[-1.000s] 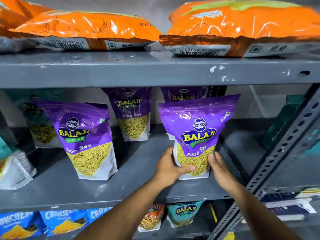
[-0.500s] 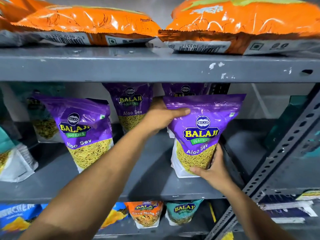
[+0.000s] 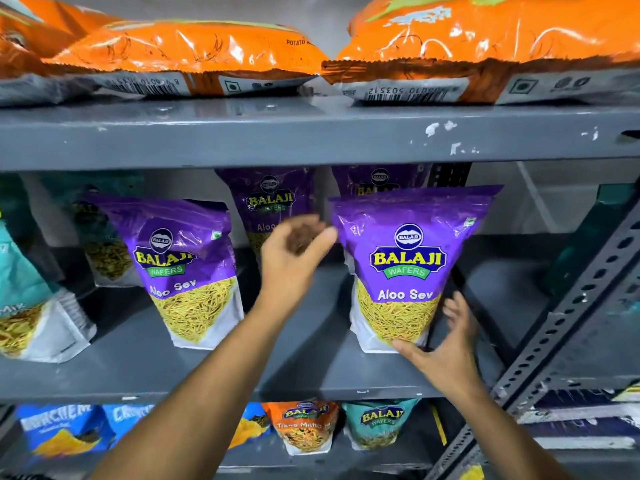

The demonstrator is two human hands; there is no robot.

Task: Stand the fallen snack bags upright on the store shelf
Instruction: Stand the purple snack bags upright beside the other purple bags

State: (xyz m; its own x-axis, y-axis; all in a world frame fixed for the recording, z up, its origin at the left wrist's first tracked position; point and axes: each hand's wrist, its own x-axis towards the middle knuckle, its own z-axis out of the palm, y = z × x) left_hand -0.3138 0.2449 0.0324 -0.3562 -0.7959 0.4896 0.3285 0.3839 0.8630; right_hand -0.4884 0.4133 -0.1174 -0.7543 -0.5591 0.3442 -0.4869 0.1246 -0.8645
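Front purple Aloo Sev bag [image 3: 408, 268] stands upright on the grey middle shelf [image 3: 304, 368], label facing out.

Right hand [image 3: 446, 344]: fingers spread, loose. Thumb tip touches the bag's lower front corner; the other fingertips sit at its lower right edge. Contact only, not clamped on it.

Left hand [image 3: 294, 258]: open, fingers loosely curled and motion-blurred, holding nothing. It hangs in the gap just left of the bag's upper edge; thumb tip is right at the top-left corner, and I cannot tell if it touches.

Relative to the hands:
- Behind the held bag, a second purple bag [image 3: 379, 178], only its top showing.
- Behind the left hand, another purple bag at the back [image 3: 270, 199], upright.
- Left of the left hand, apart from it, a fourth Aloo Sev bag [image 3: 183, 271], standing but leaning slightly.
- Further left, a teal bag [image 3: 31, 306] tilted at the frame edge, and a dim bag behind it in shadow.
- Above both hands, on the top shelf [image 3: 311, 133], orange potato wafer bags [image 3: 194, 53] lying flat.
- Below the forearms, on the lower shelf, blue, orange and teal small bags [image 3: 304, 424], upright.
- Right of the right hand, the perforated shelf upright [image 3: 568, 323].
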